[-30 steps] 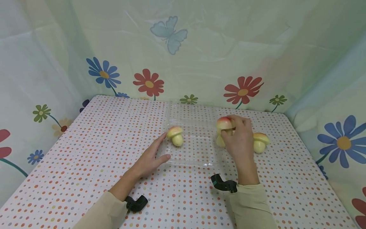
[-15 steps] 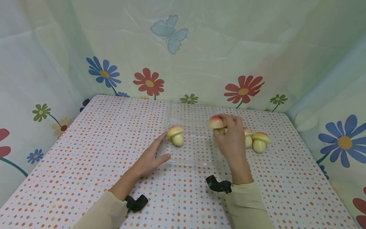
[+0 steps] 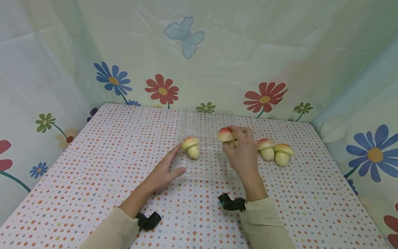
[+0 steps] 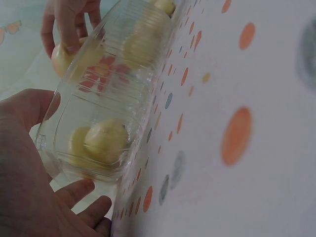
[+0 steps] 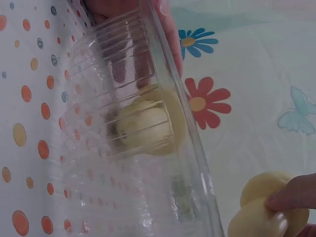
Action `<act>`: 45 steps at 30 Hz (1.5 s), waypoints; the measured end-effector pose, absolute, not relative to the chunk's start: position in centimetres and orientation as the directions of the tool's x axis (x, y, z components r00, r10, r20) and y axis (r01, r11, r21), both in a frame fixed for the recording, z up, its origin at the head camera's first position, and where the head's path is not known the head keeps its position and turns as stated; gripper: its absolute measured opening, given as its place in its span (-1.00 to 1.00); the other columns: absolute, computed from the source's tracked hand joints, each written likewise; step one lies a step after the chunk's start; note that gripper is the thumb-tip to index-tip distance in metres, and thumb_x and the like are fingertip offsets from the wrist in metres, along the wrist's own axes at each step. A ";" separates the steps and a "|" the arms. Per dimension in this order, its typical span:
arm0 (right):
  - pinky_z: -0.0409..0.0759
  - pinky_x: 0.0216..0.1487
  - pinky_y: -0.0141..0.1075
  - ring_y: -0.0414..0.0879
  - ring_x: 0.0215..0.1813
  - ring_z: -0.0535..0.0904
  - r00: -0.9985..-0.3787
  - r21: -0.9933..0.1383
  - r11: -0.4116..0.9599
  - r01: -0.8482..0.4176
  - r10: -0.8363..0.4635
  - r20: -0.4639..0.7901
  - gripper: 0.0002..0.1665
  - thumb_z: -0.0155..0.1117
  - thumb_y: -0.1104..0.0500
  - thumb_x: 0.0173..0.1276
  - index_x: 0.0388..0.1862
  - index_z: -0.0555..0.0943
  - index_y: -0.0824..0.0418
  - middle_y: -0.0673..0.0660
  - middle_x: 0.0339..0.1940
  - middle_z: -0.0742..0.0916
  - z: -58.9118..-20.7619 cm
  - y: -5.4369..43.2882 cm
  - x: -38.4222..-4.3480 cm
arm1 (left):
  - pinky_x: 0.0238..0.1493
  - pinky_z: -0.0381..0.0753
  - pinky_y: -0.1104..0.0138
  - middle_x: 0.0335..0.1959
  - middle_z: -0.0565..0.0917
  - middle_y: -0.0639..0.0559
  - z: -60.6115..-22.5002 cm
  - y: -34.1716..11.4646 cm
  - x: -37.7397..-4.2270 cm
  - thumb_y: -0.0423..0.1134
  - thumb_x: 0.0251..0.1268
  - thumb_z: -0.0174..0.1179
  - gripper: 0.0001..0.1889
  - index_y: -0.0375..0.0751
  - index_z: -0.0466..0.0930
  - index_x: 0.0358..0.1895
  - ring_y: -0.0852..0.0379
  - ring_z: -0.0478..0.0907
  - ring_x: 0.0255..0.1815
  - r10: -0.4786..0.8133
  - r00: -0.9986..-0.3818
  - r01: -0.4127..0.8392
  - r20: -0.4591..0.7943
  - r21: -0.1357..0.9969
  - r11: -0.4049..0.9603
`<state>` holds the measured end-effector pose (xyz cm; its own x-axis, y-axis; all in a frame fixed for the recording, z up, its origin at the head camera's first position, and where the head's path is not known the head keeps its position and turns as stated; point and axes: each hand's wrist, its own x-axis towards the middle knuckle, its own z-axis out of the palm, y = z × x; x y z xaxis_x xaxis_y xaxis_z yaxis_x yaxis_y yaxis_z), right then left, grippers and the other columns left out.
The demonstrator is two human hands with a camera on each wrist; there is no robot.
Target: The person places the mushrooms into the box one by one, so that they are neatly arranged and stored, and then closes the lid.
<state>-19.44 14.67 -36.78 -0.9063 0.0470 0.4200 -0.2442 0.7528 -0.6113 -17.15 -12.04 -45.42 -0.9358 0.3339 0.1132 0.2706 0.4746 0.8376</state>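
Observation:
A clear plastic container [image 3: 211, 175] lies on the table with a yellow toy mushroom [image 3: 193, 151] in its left end. My left hand [image 3: 161, 174] rests at the container's left side, fingers and thumb spread around that corner; the left wrist view shows the same hand [image 4: 29, 158] beside the wall. My right hand [image 3: 244, 152] pinches a second mushroom [image 3: 226, 135], red-capped, by its stem above the container's right part. In the right wrist view this mushroom [image 5: 261, 207] hangs beyond the container's rim, between thumb and fingers.
Two more toy mushrooms, one [image 3: 266, 150] beside the other [image 3: 282, 155], sit on the table right of the container. The container's raised clear lid [image 3: 208, 121] is at the back. A dotted cloth [image 3: 124, 138] covers the table; a flowered curtain [image 3: 217, 62] hangs behind.
My right hand has moved left with its mushroom, from over the container's right edge to above its inside. The mushroom it hid is now fully visible. My left hand has stayed still.

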 end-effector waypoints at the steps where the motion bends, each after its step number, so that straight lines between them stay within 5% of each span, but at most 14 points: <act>1: 0.57 -0.17 0.01 0.25 -0.03 0.58 -0.906 -0.609 0.754 -0.247 0.043 0.420 -0.38 0.39 0.34 0.25 0.33 0.58 0.20 0.37 0.26 0.51 -36.9 14.6 -19.4 | 0.67 -0.02 -0.11 0.73 0.00 0.02 -45.4 -12.0 -17.1 0.00 0.49 0.17 -0.14 0.20 -0.13 0.71 -0.10 -0.03 0.72 0.334 -0.936 0.271 0.114 0.838 0.473; 12: 0.59 -0.32 -0.09 0.10 -0.32 0.57 -0.896 -0.576 0.757 -0.308 -0.028 0.442 -0.39 0.41 0.31 0.28 0.34 0.57 0.19 0.37 0.24 0.51 -38.0 13.0 -19.3 | 0.67 -0.03 -0.11 0.73 0.00 0.02 -45.4 -12.0 -17.1 0.00 0.49 0.16 -0.13 0.21 -0.13 0.71 -0.09 -0.04 0.72 0.329 -0.938 0.264 0.108 0.838 0.478; 45: 0.69 -0.12 0.04 0.26 0.01 0.66 -0.921 -0.510 0.809 -0.292 -0.094 0.379 -0.38 0.48 0.27 0.29 0.34 0.57 0.19 0.35 0.25 0.55 -40.5 11.0 -20.0 | 0.68 -0.03 -0.07 0.72 0.01 0.06 -45.3 -11.9 -17.1 -0.03 0.47 0.18 -0.12 0.17 -0.11 0.71 -0.05 -0.03 0.72 0.333 -0.935 0.275 0.120 0.840 0.468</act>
